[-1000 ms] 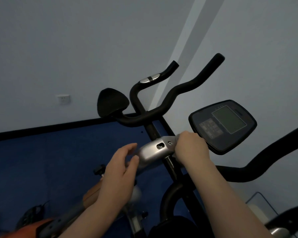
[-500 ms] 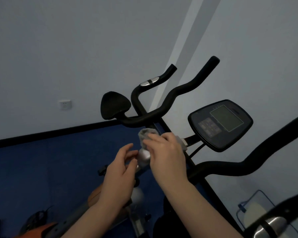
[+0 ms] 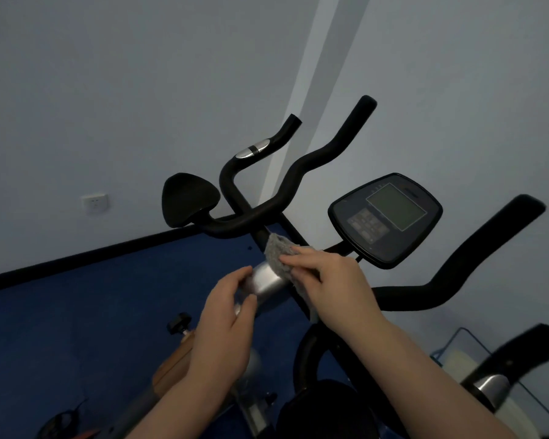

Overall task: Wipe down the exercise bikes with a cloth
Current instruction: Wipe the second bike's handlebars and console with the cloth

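Observation:
An exercise bike fills the middle of the head view, with black handlebars (image 3: 301, 166) and a dark console (image 3: 385, 218). A silver stem housing (image 3: 265, 280) sits below the handlebars. My right hand (image 3: 333, 283) presses a grey cloth (image 3: 278, 253) flat against the housing's upper right side. My left hand (image 3: 225, 324) curls around the housing's lower left end, thumb and fingers touching it. Part of the cloth is hidden under my right palm.
A second bike's black handlebar (image 3: 476, 258) curves in from the right. A black saddle (image 3: 187, 204) stands behind, near the grey wall with a socket (image 3: 94, 202). Blue floor (image 3: 76, 312) lies below. A wire basket (image 3: 466, 350) sits at lower right.
My right hand slid with the cloth from the housing's right end, near the console, toward the middle, and the cloth came into sight. My left hand stayed on the housing's left end.

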`<state>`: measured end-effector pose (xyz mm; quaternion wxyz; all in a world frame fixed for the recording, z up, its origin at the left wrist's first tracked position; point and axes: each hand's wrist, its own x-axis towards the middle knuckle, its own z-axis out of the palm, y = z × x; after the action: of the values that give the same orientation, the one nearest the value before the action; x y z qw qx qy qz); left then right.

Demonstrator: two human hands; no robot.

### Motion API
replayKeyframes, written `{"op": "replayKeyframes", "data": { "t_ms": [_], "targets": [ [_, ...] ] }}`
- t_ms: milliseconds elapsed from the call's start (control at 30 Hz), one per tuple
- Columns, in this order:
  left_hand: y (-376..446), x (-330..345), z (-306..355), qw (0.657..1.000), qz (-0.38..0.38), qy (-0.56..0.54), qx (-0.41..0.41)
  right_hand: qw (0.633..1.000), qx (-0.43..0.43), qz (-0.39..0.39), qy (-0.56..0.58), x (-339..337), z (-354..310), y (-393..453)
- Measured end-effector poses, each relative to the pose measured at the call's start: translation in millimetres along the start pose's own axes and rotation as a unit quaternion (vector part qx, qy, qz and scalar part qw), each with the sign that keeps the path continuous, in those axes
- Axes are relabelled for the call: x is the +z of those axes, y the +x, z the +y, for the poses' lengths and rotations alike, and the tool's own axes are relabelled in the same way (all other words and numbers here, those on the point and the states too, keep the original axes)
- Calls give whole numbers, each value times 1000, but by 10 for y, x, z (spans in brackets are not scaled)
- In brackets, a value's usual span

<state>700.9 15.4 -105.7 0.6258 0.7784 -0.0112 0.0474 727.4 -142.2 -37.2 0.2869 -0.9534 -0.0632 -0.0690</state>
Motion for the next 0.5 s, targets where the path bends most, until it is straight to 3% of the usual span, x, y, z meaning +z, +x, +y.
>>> {"op": "replayKeyframes", "data": {
  "t_ms": [267, 500],
  "targets": [
    [176, 164, 82, 997, -38, 22, 69, 989, 148, 22, -8, -6, 120, 251],
    [492, 289, 250, 981, -114, 58, 147, 970, 208, -12, -125, -25, 185, 467]
  ]
}}
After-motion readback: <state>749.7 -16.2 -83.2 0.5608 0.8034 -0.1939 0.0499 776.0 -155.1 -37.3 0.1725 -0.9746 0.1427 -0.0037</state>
